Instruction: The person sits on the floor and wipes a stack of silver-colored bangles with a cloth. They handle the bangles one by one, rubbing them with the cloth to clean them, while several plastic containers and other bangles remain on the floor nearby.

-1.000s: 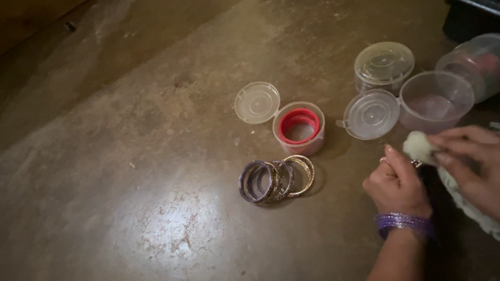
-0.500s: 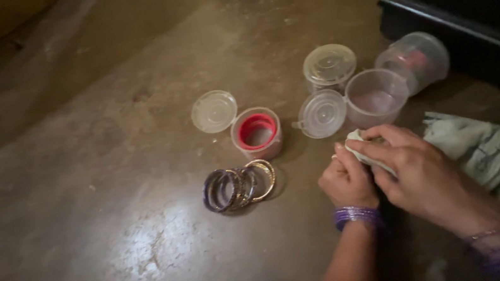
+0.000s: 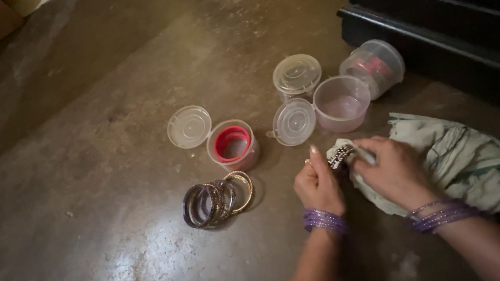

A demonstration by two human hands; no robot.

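Observation:
My left hand [image 3: 318, 184] grips a small set of dark, sparkly bangles [image 3: 338, 157] near the floor. My right hand [image 3: 391, 169] pinches a fold of a pale green cloth [image 3: 462, 162] against those bangles. Both wrists wear purple bangles. To the left, a stack of purple and gold bangles [image 3: 218, 200] lies on the brown floor. Beyond it stands an open clear tub holding red bangles [image 3: 232, 144], its hinged lid [image 3: 189, 127] flat beside it.
An empty open clear tub [image 3: 341, 103] with its lid [image 3: 293, 122] sits just beyond my hands. A closed tub [image 3: 297, 76] and a tub lying on its side [image 3: 374, 67] are behind it. A black drawer cabinet [image 3: 455, 1] fills the upper right.
The view has shifted right, so the tubs and bangles sit further left in frame. My hands stay together on the cloth; the dark bangles now show between them.

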